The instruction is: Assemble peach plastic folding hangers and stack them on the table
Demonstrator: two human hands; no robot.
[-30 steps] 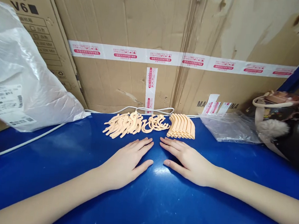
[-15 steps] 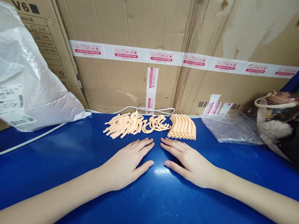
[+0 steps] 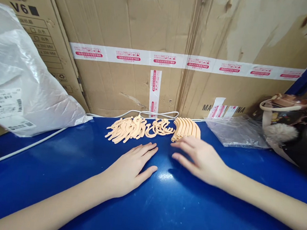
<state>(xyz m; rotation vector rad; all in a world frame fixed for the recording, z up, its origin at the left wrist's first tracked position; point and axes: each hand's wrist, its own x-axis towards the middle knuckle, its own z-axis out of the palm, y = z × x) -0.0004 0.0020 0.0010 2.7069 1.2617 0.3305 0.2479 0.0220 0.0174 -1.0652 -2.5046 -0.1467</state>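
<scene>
At the centre of the frame, on the blue tabletop (image 3: pixel 146 219), lie three groups of beige pieces. The rightmost is a neat row of curved strips (image 3: pixel 187 126), set side by side just right of centre. Their long axes run from the far edge of the tabletop towards the bottom of the frame, each bowing out to the right, near ends pointing down the frame. Left of centre, a loose heap of wavy strips (image 3: pixel 126 127) fans out, most of them slanting from upper right to lower left. Between these two, a cluster of hook-shaped pieces (image 3: pixel 159 127) lies with its curls turned various ways, no single axis shared.

The left hand (image 3: pixel 129 170) rests palm down below the heap, fingers extended towards the upper right and grasping nothing. The right hand (image 3: pixel 204 161) is raised a little above its shadow, fingers loosely bent and pointing left, with nothing visible in its grip. Its fingers overlap the near ends of the row; whether they touch them, I cannot tell.

A white plastic mailer (image 3: pixel 24 73) leans at the left, a clear plastic bag (image 3: pixel 236 132) lies at the right, and a taped cardboard carton (image 3: pixel 129 26) fills the upper background.
</scene>
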